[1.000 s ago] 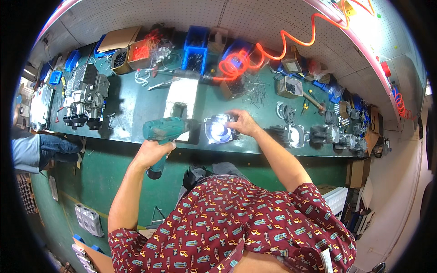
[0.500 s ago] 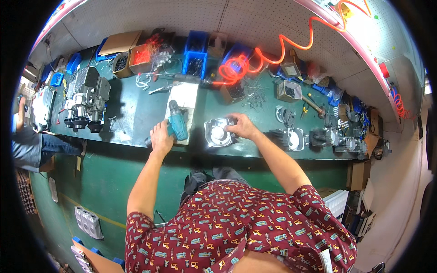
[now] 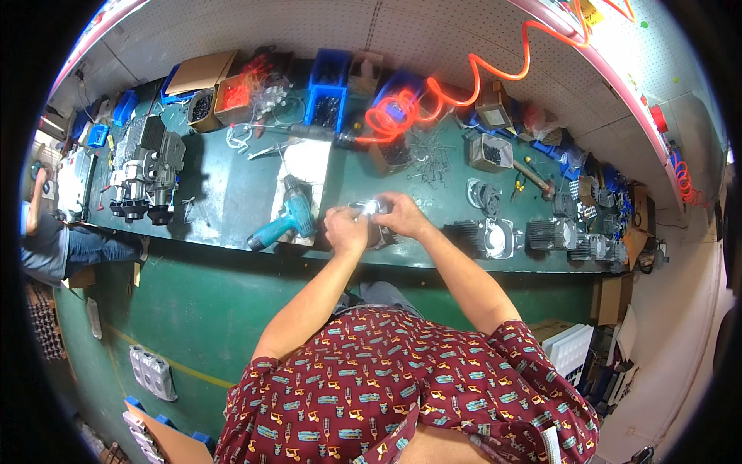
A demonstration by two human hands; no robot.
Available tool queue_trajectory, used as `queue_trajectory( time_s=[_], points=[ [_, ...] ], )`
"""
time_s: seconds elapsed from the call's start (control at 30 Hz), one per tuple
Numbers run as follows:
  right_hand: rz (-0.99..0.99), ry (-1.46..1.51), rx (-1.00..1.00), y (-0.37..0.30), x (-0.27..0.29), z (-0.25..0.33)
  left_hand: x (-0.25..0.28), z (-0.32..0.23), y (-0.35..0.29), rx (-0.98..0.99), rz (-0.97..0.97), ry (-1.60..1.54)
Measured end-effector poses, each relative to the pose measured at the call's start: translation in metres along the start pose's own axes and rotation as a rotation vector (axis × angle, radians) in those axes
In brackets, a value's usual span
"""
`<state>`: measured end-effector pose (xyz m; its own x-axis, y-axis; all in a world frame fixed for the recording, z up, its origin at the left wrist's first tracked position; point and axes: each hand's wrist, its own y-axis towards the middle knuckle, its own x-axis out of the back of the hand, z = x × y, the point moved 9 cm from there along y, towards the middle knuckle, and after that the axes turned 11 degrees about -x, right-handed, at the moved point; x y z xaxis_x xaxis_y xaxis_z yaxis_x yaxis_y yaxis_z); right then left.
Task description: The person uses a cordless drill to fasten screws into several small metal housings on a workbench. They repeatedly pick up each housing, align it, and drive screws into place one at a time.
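Note:
Both of my hands meet on a shiny metal part (image 3: 372, 209) at the front of the green workbench (image 3: 224, 205). My left hand (image 3: 345, 229) grips its near left side. My right hand (image 3: 402, 216) covers its right side, and most of the part is hidden under the fingers. A teal cordless drill (image 3: 287, 220) lies on a white sheet (image 3: 305, 174) just left of my left hand, with no hand on it.
Blue bins (image 3: 328, 94) and cardboard boxes (image 3: 202, 73) of small parts line the back. An orange coiled air hose (image 3: 402, 112) hangs down. Grey engine assemblies (image 3: 145, 166) stand at left; finned metal castings (image 3: 553, 233) and a hammer (image 3: 533, 174) at right. Another person sits far left (image 3: 46, 240).
My left hand carried the teal drill over the bench, set it down on the white sheet and let go. It then moved right to join my right hand on the metal part.

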<state>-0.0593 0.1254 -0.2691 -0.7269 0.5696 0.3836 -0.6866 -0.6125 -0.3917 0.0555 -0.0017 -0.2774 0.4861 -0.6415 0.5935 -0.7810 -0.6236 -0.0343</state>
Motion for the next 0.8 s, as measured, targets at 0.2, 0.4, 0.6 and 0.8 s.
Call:
queue_trajectory(
  time_s=[0.2,0.4,0.6,0.8],
  points=[
    [-0.027,-0.033,-0.035,-0.003,0.0,0.006,0.0,-0.005,-0.01,0.145,-0.045,0.116],
    [-0.062,-0.087,0.009,-0.008,0.003,0.017,-0.004,-0.005,-0.013,0.258,-0.049,0.141],
    [-0.069,-0.118,0.094,-0.009,0.002,0.017,-0.002,-0.004,-0.009,0.312,-0.043,0.213],
    [-0.104,-0.118,0.191,-0.008,-0.003,0.02,-0.002,0.013,-0.002,0.306,-0.049,0.287]
  ],
)
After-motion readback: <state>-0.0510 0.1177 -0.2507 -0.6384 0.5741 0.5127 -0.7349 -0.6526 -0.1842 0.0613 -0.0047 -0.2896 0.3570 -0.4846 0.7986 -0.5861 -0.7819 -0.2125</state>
